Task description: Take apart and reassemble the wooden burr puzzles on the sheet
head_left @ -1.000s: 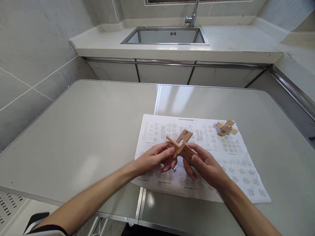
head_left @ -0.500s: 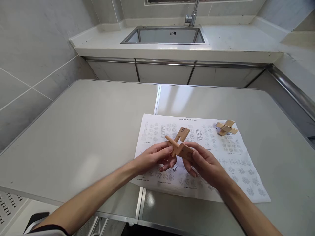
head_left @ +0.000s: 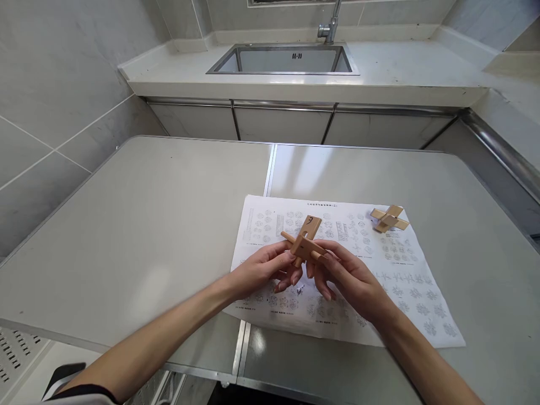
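Wooden puzzle pieces meet between my hands above the printed sheet. My left hand (head_left: 265, 269) is closed on a flat notched piece (head_left: 311, 225) with a dark numeral, plus a thin piece (head_left: 287, 237) that crosses it and juts out to the left. In the fingers of my right hand (head_left: 352, 278) is another flat wooden piece (head_left: 307, 247), whose left end lies over the crossing of the other two. How deep the notches fit is hidden. A separate interlocked wooden puzzle (head_left: 390, 219) rests on the sheet's upper right corner.
The white sheet (head_left: 422, 326) with rows of small diagrams lies on a grey folding table (head_left: 126, 236), which has a metal seam (head_left: 270, 169) down its middle. Beyond stands a counter with a sink (head_left: 282, 73) and tap (head_left: 329, 31). Tiled walls enclose both sides.
My right hand has shifted its piece left and tilted it, so its end now covers the crossing where the gap showed before. My left hand has barely moved.
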### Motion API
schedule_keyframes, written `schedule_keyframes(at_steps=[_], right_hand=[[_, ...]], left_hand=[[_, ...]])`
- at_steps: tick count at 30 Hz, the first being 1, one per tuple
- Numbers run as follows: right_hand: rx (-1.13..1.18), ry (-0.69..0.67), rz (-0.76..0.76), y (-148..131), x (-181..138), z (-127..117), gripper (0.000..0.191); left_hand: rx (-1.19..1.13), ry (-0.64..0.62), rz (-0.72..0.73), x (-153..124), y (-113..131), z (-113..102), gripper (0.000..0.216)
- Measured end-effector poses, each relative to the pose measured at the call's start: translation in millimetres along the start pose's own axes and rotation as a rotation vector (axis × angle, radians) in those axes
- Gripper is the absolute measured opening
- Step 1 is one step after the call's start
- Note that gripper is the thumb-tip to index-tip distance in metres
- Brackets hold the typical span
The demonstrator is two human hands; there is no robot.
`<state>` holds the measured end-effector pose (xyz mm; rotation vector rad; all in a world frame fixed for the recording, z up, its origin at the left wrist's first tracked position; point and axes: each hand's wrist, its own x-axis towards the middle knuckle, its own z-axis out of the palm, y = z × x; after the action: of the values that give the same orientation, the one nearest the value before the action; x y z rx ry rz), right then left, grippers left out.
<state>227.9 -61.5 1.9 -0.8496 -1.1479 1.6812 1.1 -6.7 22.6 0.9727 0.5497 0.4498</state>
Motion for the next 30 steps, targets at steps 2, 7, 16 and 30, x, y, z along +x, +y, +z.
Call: schedule_keyframes(at_steps=[2, 7, 16, 30], right_hand=[[-0.053, 0.036, -0.023, -0.5, 1.0, 3.0, 0.027], [-0.073, 0.074, -0.003, -0.7, 3.5, 7.6, 0.023], [-0.141, 0.077, 0.002, -1.9, 3.9, 5.9, 0.025], [-0.117, 0.031, 0.04, -3.9, 2.5, 1.4, 0.028]], left_hand=[[0.007, -0.005, 0.008, 0.6, -1.6, -1.3, 0.036], [0.031, -0.038, 0.022, 0.7, -3.0, -3.1, 0.033], [0.062, -0.071, 0.026, -1.1, 0.2, -1.3, 0.031], [0.06, -0.036, 0.051, -1.2, -1.2, 1.3, 0.039]])
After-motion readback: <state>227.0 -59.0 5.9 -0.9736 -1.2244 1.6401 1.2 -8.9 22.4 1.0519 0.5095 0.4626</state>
